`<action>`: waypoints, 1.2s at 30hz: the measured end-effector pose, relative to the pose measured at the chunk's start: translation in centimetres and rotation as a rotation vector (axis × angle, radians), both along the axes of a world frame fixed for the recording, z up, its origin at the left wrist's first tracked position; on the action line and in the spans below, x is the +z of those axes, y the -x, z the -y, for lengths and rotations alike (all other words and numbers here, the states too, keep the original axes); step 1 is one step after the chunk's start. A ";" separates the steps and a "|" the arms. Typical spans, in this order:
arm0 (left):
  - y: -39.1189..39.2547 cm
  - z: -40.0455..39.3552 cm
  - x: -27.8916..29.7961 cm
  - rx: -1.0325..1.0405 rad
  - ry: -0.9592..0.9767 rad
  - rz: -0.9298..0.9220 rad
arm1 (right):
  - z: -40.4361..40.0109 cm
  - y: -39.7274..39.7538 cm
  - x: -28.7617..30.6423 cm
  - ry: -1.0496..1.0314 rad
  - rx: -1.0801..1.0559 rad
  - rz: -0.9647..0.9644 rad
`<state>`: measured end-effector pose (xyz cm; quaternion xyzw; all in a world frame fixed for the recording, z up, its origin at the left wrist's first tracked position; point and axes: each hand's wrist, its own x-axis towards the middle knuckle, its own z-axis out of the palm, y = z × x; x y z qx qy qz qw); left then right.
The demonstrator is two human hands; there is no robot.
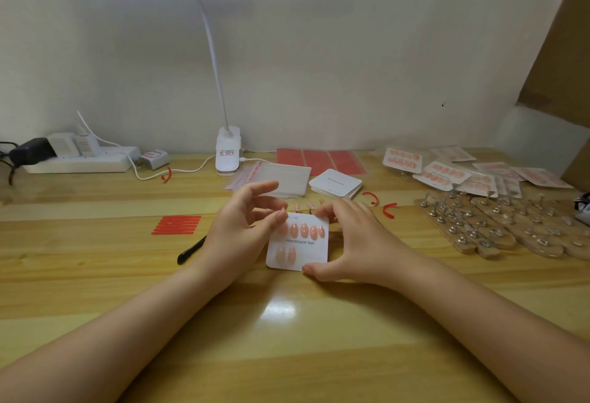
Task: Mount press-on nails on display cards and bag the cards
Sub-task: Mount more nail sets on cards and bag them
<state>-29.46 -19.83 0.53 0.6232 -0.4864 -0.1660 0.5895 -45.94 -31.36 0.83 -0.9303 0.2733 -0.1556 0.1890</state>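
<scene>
Clearly the mounting step is in hand: the card (298,243) lies flat on the table (95,275), printed "Handmade Nail", with five pink nails (303,230) in its top row and only two in the bottom row. The right hand (351,243) steadies it, thumb pressed to the bottom edge and fingers curled over the top right corner. The left hand (245,227) hovers at the top left, thumb and forefinger close together near the first nail; whether they pinch a nail I cannot tell. Three loose nails (308,206) wait just behind the card. By my judgement the next move calls for picking one up and pressing it square into the bottom row.

Behind lie clear bags (281,179), a stack of blank cards (335,184) and red adhesive sheets (319,160). Right are finished packs (447,172) and wooden stands (479,227) with metal holders. Left are red strips (177,224), a black pen (191,250) and a power strip (79,160). A clip lamp (227,150) shines against the white wall (351,51).
</scene>
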 end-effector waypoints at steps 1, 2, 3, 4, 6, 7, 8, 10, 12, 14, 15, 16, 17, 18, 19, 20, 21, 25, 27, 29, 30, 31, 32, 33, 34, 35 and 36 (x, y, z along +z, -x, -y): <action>0.0 0.0 0.0 0.005 0.012 0.004 | -0.1 0.0 0.0 0.007 0.003 0.024; -0.1 0.0 0.0 0.009 0.021 0.006 | -0.2 0.1 0.0 0.005 0.011 0.044; 0.0 0.0 0.0 0.009 0.027 -0.001 | -0.3 0.1 0.0 -0.010 0.022 0.062; 0.0 0.0 0.0 0.003 0.031 -0.016 | -0.4 0.1 0.0 -0.037 0.034 0.078; 0.0 0.1 -0.1 -0.020 0.028 -0.049 | -0.7 0.0 0.1 -0.100 0.042 0.107; 0.0 0.1 -0.1 -0.029 0.024 -0.052 | -0.8 0.0 0.0 -0.123 0.039 0.121; 0.0 0.1 -0.2 -0.035 0.022 -0.044 | -0.8 0.0 0.0 -0.141 0.033 0.136; 0.1 0.1 -0.2 -0.044 0.027 -0.030 | -1.1 0.0 -0.2 -0.213 0.014 0.189; 0.2 0.1 -0.1 -0.033 0.052 -0.030 | -1.3 0.0 -0.3 -0.409 -0.005 0.296; 0.2 0.0 0.0 -0.007 0.094 -0.031 | -1.3 0.0 -0.1 -0.667 0.000 0.429; 0.2 0.0 0.1 0.001 0.114 -0.034 | -1.3 -0.1 0.0 -0.764 0.005 0.472; 0.2 0.0 0.1 0.001 0.128 -0.036 | -1.3 -0.2 0.2 -0.822 0.008 0.490; 0.3 -0.1 0.1 -0.006 0.133 -0.033 | -1.4 -0.3 0.4 -0.862 0.011 0.498; 0.4 -0.1 0.1 -0.017 0.133 -0.021 | -1.6 -0.4 0.4 -0.901 0.011 0.509; 0.5 -0.2 0.1 -0.025 0.132 -0.001 | -1.8 -0.5 0.5 -0.944 0.005 0.523; 0.6 -0.3 0.2 -0.021 0.138 0.037 | -2.0 -0.6 0.6 -0.981 -0.008 0.541; 0.6 -0.5 0.3 -0.001 0.161 0.100 | -2.1 -0.6 0.7 -1.010 -0.027 0.560; 0.3 -0.7 1.0 0.132 0.328 0.413 | -2.0 -0.3 2.2 -1.059 -0.115 0.638; 0.2 -0.7 1.4 0.177 0.376 0.497 | -1.9 0.0 2.9 -1.081 -0.125 0.662; 0.4 -0.8 1.8 0.183 0.412 0.618 | -1.9 0.3 3.4 -1.077 -0.124 0.661; 0.4 -0.8 1.9 0.176 0.429 0.687 | -2.0 0.3 3.6 -1.065 -0.118 0.657; 0.5 -0.9 2.0 0.170 0.445 0.754 | -2.1 0.3 3.6 -1.051 -0.108 0.657; 0.6 -0.8 2.1 0.169 0.457 0.816 | -2.2 0.3 3.7 -1.030 -0.095 0.661; 0.7 -0.8 2.1 0.171 0.466 0.868 | -2.3 0.3 3.7 -1.001 -0.083 0.664; 0.8 -0.8 2.2 0.173 0.469 0.909 | -2.4 0.3 3.7 -0.969 -0.072 0.666; 0.9 -0.8 2.2 0.175 0.466 0.939 | -2.6 0.3 3.7 -0.944 -0.061 0.666; 0.9 -0.9 2.2 0.177 0.460 0.963 | -2.7 0.3 3.7 -0.931 -0.052 0.667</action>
